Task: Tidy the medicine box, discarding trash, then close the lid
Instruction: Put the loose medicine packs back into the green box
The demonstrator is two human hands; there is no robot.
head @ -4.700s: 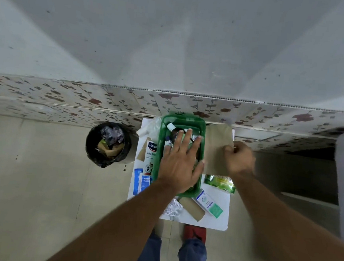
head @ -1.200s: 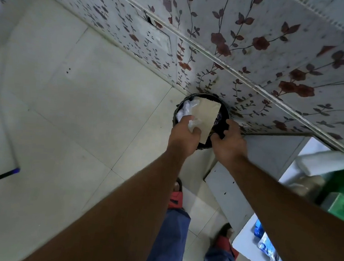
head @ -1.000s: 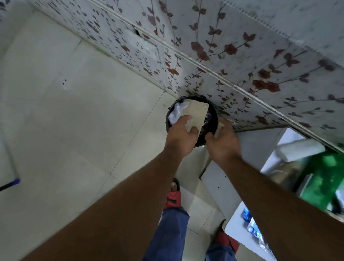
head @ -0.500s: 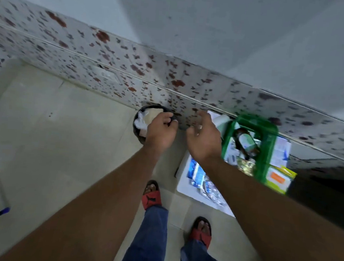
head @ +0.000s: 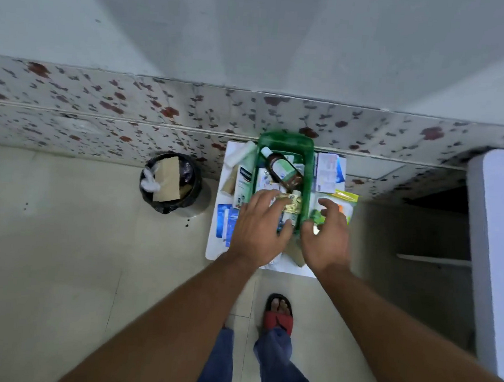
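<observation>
The green medicine box (head: pixel 285 141) stands open on a small white table (head: pixel 295 269) against the tiled wall. Inside lie a brown bottle (head: pixel 282 169), a gold blister strip (head: pixel 290 202) and small packets. My left hand (head: pixel 260 224) hovers over the box's near end, fingers spread, holding nothing. My right hand (head: pixel 327 236) is beside the box's right wall, fingers apart and empty. The black trash bin (head: pixel 170 183) on the floor to the left holds a brown paper envelope (head: pixel 167 179) and white crumpled plastic.
Around the box on the table lie a white roll (head: pixel 241 154), a white-green carton (head: pixel 244 181), blue packets (head: pixel 223 223), a white-blue box (head: pixel 327 172) and a green-yellow pouch (head: pixel 344 202). A white furniture edge (head: pixel 494 240) stands at right. My sandalled foot (head: pixel 278 313) is below.
Both hands left the trash bin, where the envelope and plastic stay, and swung right to the medicine box. My view turned back to the table.
</observation>
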